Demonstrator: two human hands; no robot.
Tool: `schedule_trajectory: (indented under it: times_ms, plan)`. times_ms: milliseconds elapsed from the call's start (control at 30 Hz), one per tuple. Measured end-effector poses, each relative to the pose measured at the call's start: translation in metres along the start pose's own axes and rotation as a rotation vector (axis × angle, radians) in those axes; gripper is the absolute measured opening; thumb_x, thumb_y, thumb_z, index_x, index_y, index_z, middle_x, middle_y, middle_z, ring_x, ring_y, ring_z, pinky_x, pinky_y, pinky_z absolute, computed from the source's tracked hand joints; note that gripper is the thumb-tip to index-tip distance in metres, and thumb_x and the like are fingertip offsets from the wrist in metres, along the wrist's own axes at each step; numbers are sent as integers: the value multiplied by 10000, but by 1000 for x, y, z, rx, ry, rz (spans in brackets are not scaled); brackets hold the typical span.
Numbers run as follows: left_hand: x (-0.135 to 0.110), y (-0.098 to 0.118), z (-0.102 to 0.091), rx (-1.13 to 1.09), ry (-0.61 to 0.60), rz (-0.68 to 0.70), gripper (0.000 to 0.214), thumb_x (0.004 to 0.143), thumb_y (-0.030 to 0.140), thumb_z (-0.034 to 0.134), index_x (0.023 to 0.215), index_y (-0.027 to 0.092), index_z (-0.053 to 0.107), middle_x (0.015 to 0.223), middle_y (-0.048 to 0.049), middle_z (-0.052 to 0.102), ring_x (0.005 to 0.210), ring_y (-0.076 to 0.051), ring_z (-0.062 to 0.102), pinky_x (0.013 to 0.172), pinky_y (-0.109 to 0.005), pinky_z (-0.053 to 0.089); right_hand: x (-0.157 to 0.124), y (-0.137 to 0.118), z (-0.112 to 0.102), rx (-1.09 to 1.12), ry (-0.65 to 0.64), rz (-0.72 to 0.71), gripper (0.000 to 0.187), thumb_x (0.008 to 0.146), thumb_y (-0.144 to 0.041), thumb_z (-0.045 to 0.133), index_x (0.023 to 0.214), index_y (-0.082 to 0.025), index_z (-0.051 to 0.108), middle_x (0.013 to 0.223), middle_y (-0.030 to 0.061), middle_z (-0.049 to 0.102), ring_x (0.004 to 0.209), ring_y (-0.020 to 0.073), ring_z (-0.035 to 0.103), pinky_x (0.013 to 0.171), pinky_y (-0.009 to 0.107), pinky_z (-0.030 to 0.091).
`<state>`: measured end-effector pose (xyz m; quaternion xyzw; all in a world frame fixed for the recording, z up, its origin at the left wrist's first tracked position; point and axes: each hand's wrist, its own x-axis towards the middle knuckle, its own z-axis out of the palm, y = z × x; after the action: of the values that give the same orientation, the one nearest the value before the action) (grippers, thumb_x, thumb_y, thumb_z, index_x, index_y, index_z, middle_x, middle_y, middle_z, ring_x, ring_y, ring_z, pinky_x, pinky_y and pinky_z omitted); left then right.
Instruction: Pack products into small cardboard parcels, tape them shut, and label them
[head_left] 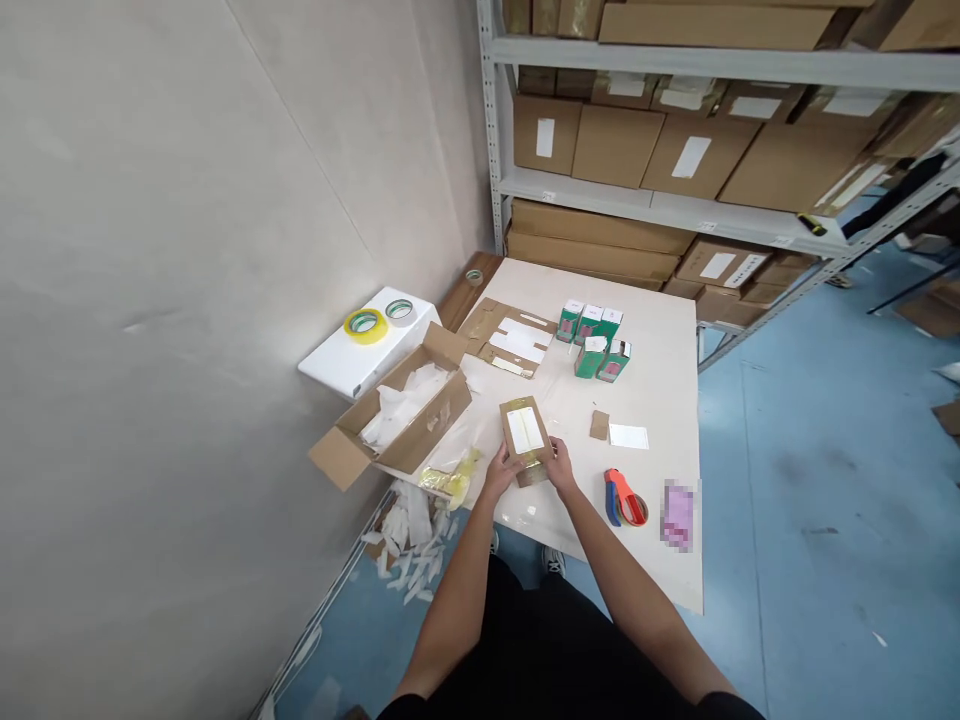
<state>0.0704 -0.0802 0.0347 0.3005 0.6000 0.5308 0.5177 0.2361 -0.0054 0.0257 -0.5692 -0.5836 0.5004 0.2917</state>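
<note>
Between my two hands is a small cardboard box (pixel 513 411) with a white label on its top face and shiny tape along its edges. My left hand (pixel 501 472) grips its near left corner, and my right hand (pixel 557 466) grips the near right one. The box is over the near part of the table (pixel 645 560); whether it touches the surface I cannot tell. To the right of my right hand lies a red and blue tape dispenser (pixel 621 497). Crumpled yellow tape (pixel 459 480) lies left of my left hand.
An open carton (pixel 420 430) with white packing paper stands at the left. Several green boxes (pixel 592 355) and flattened cardboard (pixel 480 325) are farther back. Tape rolls (pixel 365 326) rest on a white box by the wall. Shelves (pixel 652 200) of cartons stand behind.
</note>
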Motion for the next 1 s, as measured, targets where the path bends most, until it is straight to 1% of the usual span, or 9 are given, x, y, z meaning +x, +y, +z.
schedule_trajectory:
  times_ms: [100, 167, 200, 333, 433, 600, 733, 867, 1000]
  plan:
    - [-17, 0, 7, -29, 65, -91, 1331, 622, 352, 949, 1683, 202, 159, 1287, -159, 733, 1177, -306, 691, 1040, -457, 541, -5, 5, -13, 19, -78, -110, 589, 745, -305, 593, 1327, -214, 572, 1350, 116, 624, 1211, 280, 604, 985, 408, 543]
    - [-30, 1, 9, -43, 106, -115, 1414, 590, 344, 972, 1688, 206, 93, 1179, -132, 771, 1104, -293, 718, 1002, -454, 564, -10, 4, -21, 32, -145, -182, 581, 750, -309, 603, 1323, -222, 558, 1347, 115, 610, 1235, 290, 586, 993, 432, 543]
    - [-38, 4, 11, -50, 132, -105, 1430, 583, 344, 977, 1689, 216, 79, 1167, -123, 773, 1093, -286, 722, 995, -452, 568, -12, 2, -24, 40, -183, -214, 573, 756, -314, 610, 1319, -227, 553, 1337, 112, 609, 1241, 293, 581, 994, 439, 544]
    - [-72, 23, 11, -76, 247, -23, 1427, 567, 325, 979, 1687, 244, 99, 1285, -141, 731, 1149, -278, 703, 1010, -451, 563, -26, -18, -29, 92, -337, -286, 547, 788, -336, 629, 1318, -242, 532, 1341, 105, 607, 1239, 290, 592, 992, 431, 552]
    - [-100, 44, 6, -96, 336, 41, 1396, 557, 289, 968, 1683, 252, 143, 1381, -152, 682, 1237, -296, 659, 1010, -444, 565, -42, -39, -22, 157, -406, -302, 538, 814, -348, 634, 1329, -253, 511, 1363, 105, 599, 1258, 284, 589, 999, 424, 555]
    - [-155, 68, -12, -111, 498, 151, 1270, 624, 299, 923, 1673, 259, 208, 1476, -160, 615, 1326, -325, 602, 972, -408, 586, -78, -77, 2, 236, -531, -373, 551, 816, -331, 655, 1343, -264, 508, 1382, 106, 597, 1296, 296, 571, 1052, 464, 524]
    - [-212, 71, -30, -97, 636, 239, 1218, 679, 334, 911, 1674, 270, 213, 1547, -157, 550, 1337, -327, 602, 1018, -410, 571, -114, -105, 29, 235, -637, -452, 550, 812, -341, 668, 1338, -264, 527, 1392, 102, 587, 1303, 293, 564, 1067, 461, 510]
    - [-286, 60, -56, -143, 812, 289, 1223, 688, 386, 924, 1675, 286, 209, 1578, -143, 518, 1379, -330, 571, 1070, -425, 548, -170, -124, 68, 205, -801, -548, 525, 837, -367, 676, 1333, -260, 538, 1437, 100, 566, 1306, 272, 565, 1070, 428, 510]
    - [-379, 34, -79, -223, 1018, 335, 1228, 678, 393, 936, 1673, 268, 226, 1588, -142, 507, 1410, -344, 540, 1103, -441, 525, -252, -126, 111, 206, -991, -598, 538, 845, -402, 712, 1333, -241, 553, 1420, 120, 572, 1301, 287, 568, 1070, 447, 510]
